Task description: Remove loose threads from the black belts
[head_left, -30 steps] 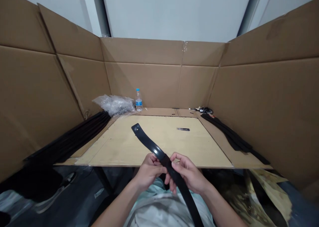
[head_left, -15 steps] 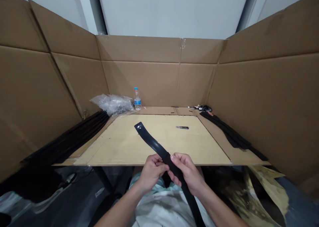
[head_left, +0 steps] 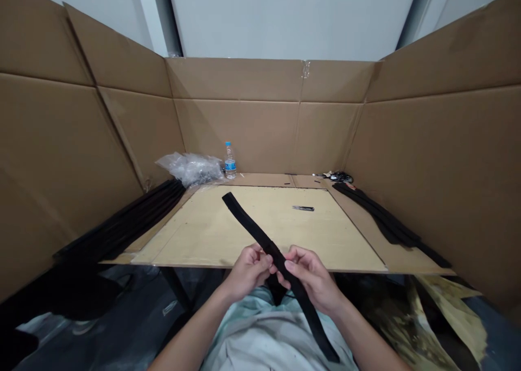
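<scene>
Cardboard walls (head_left: 236,129) are surrounding the pale counter (head_left: 203,238), where small snips (head_left: 304,208) are lying. My left grip (head_left: 249,273) is pinching the black strip (head_left: 247,220) near its middle, and my right grip (head_left: 315,281) is pinching it just beside. The strip is slanting from above the counter down over my lap. Its far half is now showing matte where gloss was showing moments ago, so I am probably handling its other face.

The black strap (head_left: 300,296) hid part of the right hand (head_left: 312,277). The bottom edge cut off 2 forearms (head_left: 199,327). Print on the water bottle's label (head_left: 230,165) was too small to read.
</scene>
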### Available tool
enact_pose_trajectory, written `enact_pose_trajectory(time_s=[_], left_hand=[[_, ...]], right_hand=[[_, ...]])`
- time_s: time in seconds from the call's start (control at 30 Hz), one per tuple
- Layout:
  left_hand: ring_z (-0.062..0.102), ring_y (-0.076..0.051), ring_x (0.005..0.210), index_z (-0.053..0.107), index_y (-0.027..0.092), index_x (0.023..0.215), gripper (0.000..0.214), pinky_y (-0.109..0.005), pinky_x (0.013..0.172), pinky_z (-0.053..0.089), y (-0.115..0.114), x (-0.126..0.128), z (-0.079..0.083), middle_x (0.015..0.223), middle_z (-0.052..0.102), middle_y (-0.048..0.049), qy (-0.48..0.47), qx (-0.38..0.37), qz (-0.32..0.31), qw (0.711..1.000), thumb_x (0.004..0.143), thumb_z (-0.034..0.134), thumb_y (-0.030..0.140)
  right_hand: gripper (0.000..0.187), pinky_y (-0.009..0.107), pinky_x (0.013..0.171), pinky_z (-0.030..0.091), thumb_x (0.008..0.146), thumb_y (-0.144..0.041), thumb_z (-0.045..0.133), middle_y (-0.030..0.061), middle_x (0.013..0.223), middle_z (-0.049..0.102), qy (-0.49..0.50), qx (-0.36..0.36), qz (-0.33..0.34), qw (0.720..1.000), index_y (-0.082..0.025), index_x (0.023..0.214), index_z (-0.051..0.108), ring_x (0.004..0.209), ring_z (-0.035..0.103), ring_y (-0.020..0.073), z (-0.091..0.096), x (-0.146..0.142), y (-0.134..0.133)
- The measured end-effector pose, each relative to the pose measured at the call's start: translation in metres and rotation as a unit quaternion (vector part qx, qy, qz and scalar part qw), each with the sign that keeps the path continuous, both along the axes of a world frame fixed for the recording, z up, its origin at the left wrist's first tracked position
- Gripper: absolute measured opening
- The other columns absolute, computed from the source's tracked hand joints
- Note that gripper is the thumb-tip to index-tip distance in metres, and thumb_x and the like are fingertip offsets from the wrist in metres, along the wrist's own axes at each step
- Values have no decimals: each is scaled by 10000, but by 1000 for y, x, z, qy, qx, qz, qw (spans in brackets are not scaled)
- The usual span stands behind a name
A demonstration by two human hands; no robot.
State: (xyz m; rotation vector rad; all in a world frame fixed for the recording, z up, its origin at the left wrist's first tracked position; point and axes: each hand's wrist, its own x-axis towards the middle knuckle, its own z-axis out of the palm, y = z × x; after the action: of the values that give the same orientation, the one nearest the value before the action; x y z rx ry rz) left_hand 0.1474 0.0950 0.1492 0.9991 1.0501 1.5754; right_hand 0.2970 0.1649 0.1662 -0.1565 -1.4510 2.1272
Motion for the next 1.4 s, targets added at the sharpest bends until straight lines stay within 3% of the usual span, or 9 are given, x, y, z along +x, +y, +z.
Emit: enact_pose_trajectory(time_s=[0.17,0.33,0.53,0.73,0.9,1.07,1.2,1.3,1.4], left_hand=[[327,-35,394,591,118,877,480,-187,394,179,-6,-7,14,613,531,4,84,-4,-71,994,685,709,543],[294,-41,425,606,124,872,392,-188,402,163,-8,-9,21,628,515,10,142,12,-59,988,772,640,501],[354,-83,473,606,119,677,429,-197,413,195,-7,-5,19,621,575,-43,154,-3,-9,988,756,629,540],[392,-94,469,647,126,713,403,-199,424,233,-7,-5,18,596,573,-34,178,23,50,983,796,593,517],[506,-129,573,623,132,711,385,-213,533,377,-9,-5,25,641,587,-38,130,69,-16,989,701,701,508],[557,-165,663,677,117,801,396,-243,622,428,-12,-3,29,713,639,-63,140,62,-39,987,686,725,493],[574,-181,698,698,107,827,436,-256,662,441,-14,-5,25,770,664,-89,175,79,-69,979,738,663,533],[570,-178,700,696,107,824,434,-244,648,433,-14,-5,22,759,660,-86,194,86,-82,974,772,630,532],[564,-179,708,683,96,855,476,-243,643,429,-13,-5,18,777,654,-89,214,114,-91,966,798,584,558]], right_hand=[[308,213,504,370,777,-375,706,78,764,659,0,21,7,1000,-148,768,498,549,521,95,-4,-1,3],[283,217,503,363,791,-357,696,92,795,669,4,37,-8,999,-140,783,516,541,511,89,-6,-3,2],[285,229,523,388,784,-366,701,75,777,670,13,17,-26,999,-157,792,507,548,518,97,-8,-4,1],[231,246,573,467,744,-323,738,92,850,682,31,16,-25,999,-155,857,627,694,600,143,-10,-5,2],[230,236,538,520,704,-243,769,68,855,679,41,26,-24,999,-166,896,669,713,613,143,-17,-8,7],[511,185,452,528,616,-149,816,35,894,631,2,34,27,999,-179,1078,600,705,583,115,-18,-8,7],[355,186,453,541,637,-156,802,-19,778,585,-19,67,59,996,-147,865,531,577,563,69,-15,-3,7],[405,175,451,521,670,-186,788,-53,631,583,-37,64,106,992,-173,814,410,481,593,79,-13,0,7],[508,207,480,541,624,-206,822,-46,607,614,-49,32,128,990,-189,804,348,516,654,135,-14,1,6]])
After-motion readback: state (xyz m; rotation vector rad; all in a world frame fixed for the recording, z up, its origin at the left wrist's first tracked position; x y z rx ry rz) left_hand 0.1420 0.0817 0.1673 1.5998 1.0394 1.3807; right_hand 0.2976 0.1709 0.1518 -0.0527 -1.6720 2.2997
